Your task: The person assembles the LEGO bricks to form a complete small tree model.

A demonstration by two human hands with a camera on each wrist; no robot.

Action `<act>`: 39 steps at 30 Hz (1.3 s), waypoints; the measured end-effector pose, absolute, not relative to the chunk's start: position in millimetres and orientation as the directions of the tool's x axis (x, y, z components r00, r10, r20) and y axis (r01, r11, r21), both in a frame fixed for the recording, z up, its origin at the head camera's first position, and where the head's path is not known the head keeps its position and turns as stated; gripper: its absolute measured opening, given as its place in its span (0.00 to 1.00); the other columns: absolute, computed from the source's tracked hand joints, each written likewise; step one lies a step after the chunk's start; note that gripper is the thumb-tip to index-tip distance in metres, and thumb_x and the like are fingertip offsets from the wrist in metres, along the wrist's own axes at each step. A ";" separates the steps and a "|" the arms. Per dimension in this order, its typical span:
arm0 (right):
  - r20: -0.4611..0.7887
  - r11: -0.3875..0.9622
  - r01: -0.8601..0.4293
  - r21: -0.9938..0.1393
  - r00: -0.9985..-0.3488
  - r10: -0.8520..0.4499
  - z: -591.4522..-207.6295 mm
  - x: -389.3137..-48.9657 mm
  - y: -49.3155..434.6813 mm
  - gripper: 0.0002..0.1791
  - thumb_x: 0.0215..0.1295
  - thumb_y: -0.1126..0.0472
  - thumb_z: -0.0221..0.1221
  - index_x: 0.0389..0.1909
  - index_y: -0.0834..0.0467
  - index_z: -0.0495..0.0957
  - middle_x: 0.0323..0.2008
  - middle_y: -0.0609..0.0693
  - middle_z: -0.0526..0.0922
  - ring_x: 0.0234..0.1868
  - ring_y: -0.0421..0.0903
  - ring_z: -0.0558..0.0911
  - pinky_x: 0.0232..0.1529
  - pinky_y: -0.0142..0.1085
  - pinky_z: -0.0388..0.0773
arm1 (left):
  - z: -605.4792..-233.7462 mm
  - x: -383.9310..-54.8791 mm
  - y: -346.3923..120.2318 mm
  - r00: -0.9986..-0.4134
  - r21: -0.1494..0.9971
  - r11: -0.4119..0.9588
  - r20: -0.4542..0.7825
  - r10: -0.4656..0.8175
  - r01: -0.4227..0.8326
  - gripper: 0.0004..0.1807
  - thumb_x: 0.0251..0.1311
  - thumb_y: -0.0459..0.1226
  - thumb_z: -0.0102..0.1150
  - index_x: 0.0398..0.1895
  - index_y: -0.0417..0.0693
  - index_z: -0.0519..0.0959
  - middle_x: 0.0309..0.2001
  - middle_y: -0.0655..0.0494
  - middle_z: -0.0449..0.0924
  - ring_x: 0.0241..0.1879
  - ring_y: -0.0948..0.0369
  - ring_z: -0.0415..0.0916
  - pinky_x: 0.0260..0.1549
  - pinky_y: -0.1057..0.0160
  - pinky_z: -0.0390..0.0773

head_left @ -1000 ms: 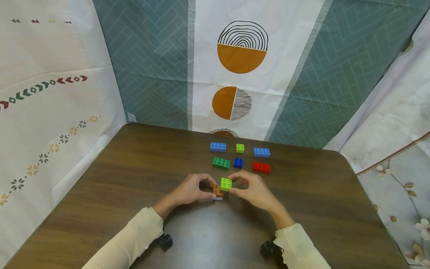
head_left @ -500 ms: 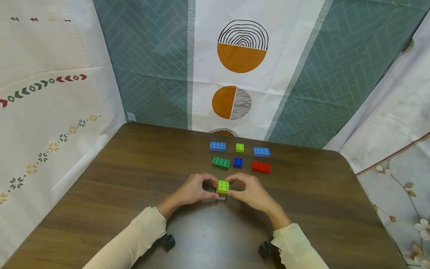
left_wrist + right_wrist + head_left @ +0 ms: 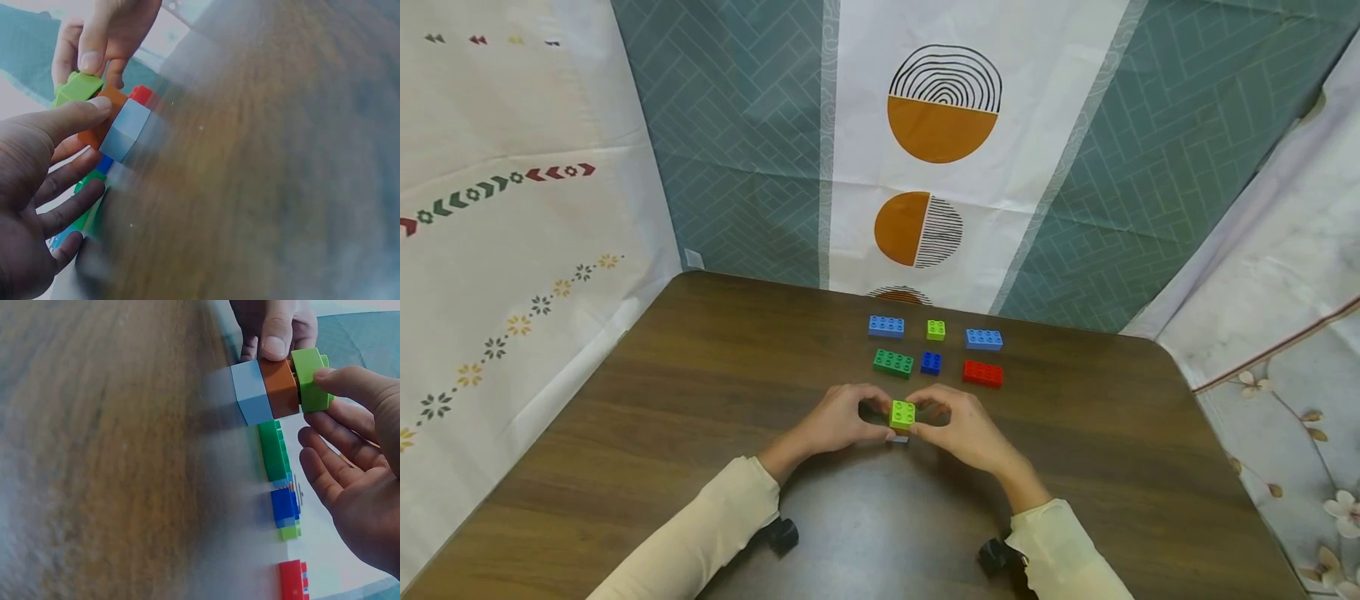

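In the middle of the table, a pale blue brick (image 3: 253,394) forms the base of a small upright stack, with an orange-brown brick (image 3: 279,387) on it. My left hand (image 3: 844,419) pinches the orange-brown brick between thumb and fingers. From the other side, my right hand (image 3: 961,425) holds a lime green 2x2 brick (image 3: 902,414) by its sides, over the orange-brown one. The right wrist view shows a thin, slightly tilted gap between these two. Seen from the head, the lime brick hides most of the stack.
Beyond the hands lie two light blue bricks (image 3: 887,327) (image 3: 984,339), a small lime brick (image 3: 936,330), a green brick (image 3: 893,363), a dark blue brick (image 3: 931,362) and a red brick (image 3: 982,373). The brown table (image 3: 760,350) ends at a hanging cloth behind.
The lime brick has come over the orange-brown brick, from its right side to on top. My left hand and the lower bricks have shifted slightly right. The bricks at the back stayed put.
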State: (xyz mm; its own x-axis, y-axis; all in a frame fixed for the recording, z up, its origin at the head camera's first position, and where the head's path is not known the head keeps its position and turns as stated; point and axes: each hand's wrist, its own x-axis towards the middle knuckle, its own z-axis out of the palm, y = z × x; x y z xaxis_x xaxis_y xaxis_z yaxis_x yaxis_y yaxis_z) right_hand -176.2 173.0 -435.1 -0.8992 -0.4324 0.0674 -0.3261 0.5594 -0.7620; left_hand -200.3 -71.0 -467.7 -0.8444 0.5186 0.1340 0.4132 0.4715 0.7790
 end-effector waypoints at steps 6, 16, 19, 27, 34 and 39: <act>0.053 0.579 -0.292 -0.761 -0.918 -0.393 -436.0 -177.7 174.6 0.17 0.63 0.56 0.71 0.53 0.45 0.84 0.50 0.41 0.86 0.51 0.49 0.82 0.54 0.46 0.82 | -466.8 -203.5 -65.5 -0.849 0.778 0.474 0.140 0.510 0.413 0.18 0.52 0.44 0.80 0.46 0.53 0.86 0.43 0.60 0.88 0.46 0.62 0.82 0.51 0.55 0.81; 0.073 0.590 -0.295 -0.752 -0.927 -0.369 -435.7 -179.6 179.1 0.18 0.62 0.58 0.72 0.53 0.45 0.84 0.50 0.42 0.86 0.50 0.47 0.82 0.53 0.45 0.82 | -466.1 -206.8 -58.8 -0.851 0.765 0.490 0.143 0.505 0.419 0.20 0.53 0.46 0.79 0.49 0.55 0.85 0.45 0.62 0.87 0.48 0.63 0.81 0.51 0.56 0.81; 0.076 0.592 -0.301 -0.748 -0.925 -0.373 -435.8 -179.8 179.5 0.18 0.63 0.57 0.72 0.53 0.45 0.84 0.51 0.42 0.86 0.50 0.47 0.82 0.53 0.45 0.82 | -464.6 -207.3 -59.3 -0.846 0.784 0.456 0.159 0.509 0.422 0.23 0.55 0.46 0.77 0.53 0.53 0.84 0.47 0.60 0.87 0.50 0.60 0.82 0.55 0.52 0.81; 0.092 0.586 -0.308 -0.749 -0.925 -0.369 -436.5 -181.6 179.4 0.17 0.63 0.57 0.72 0.53 0.46 0.84 0.51 0.43 0.86 0.50 0.47 0.82 0.54 0.48 0.82 | -463.6 -209.7 -60.0 -0.831 0.827 0.364 0.204 0.517 0.429 0.17 0.61 0.47 0.73 0.53 0.58 0.83 0.44 0.64 0.86 0.48 0.61 0.83 0.58 0.49 0.81; 0.095 0.592 -0.313 -0.743 -0.924 -0.369 -436.5 -185.1 181.0 0.17 0.63 0.58 0.71 0.53 0.46 0.85 0.51 0.43 0.86 0.51 0.47 0.82 0.55 0.48 0.82 | -464.6 -211.9 -58.3 -0.836 0.835 0.355 0.206 0.509 0.421 0.16 0.63 0.47 0.72 0.52 0.59 0.83 0.45 0.64 0.86 0.47 0.62 0.83 0.56 0.52 0.82; 0.082 0.594 -0.303 -0.745 -0.926 -0.368 -436.1 -186.2 181.5 0.17 0.63 0.57 0.71 0.54 0.46 0.85 0.51 0.43 0.86 0.52 0.47 0.82 0.55 0.48 0.82 | -465.5 -213.0 -58.2 -0.840 0.832 0.363 0.204 0.503 0.420 0.15 0.62 0.47 0.72 0.51 0.59 0.84 0.47 0.64 0.87 0.47 0.62 0.84 0.54 0.53 0.83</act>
State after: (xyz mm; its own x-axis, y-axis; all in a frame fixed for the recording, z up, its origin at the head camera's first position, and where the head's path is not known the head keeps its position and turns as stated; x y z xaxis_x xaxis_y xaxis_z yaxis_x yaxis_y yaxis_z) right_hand -186.2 181.5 -436.1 -0.9261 -0.3683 0.0824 -0.3025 0.5939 -0.7455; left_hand -213.0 -58.2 -465.5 -0.8397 0.5032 0.2041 0.4199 0.3634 0.8316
